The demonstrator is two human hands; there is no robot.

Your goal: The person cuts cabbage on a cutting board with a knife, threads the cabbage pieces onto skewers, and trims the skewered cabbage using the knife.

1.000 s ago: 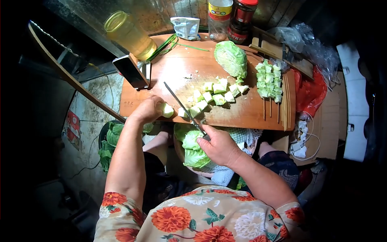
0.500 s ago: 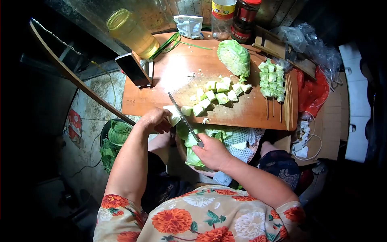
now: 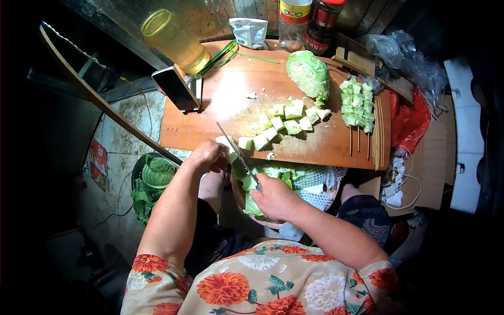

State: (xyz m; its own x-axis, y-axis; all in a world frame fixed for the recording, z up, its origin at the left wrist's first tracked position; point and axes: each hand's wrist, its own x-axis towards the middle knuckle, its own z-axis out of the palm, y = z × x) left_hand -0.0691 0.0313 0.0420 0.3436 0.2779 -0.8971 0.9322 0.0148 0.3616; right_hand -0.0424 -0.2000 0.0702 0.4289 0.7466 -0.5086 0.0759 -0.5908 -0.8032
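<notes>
My left hand (image 3: 209,155) is closed on a pale piece of cabbage (image 3: 226,147) at the near left edge of the wooden board (image 3: 194,134). In my right hand (image 3: 275,196) is the handle of a knife (image 3: 236,151), its blade slanting up and left beside that piece. Cut cabbage chunks (image 3: 276,124) lie in rough rows on the board, one of them close to the blade. Behind them rests a cabbage half (image 3: 308,76). Below the board's near edge, a basin holds loose cabbage leaves (image 3: 253,203) and a white mesh cloth (image 3: 313,184).
Skewered cabbage (image 3: 357,104) and bare wooden skewers (image 3: 378,134) lie at the board's right. A phone (image 3: 175,89) stands at the left, near a jar of yellowish liquid (image 3: 176,42). More jars (image 3: 317,31) stand behind. A container of whole cabbage (image 3: 157,172) sits on the floor.
The knife and the held cabbage piece have shifted only slightly, with the blade staying close beside the piece. The whole scene sits a few pixels further right. Both hands keep their grip.
</notes>
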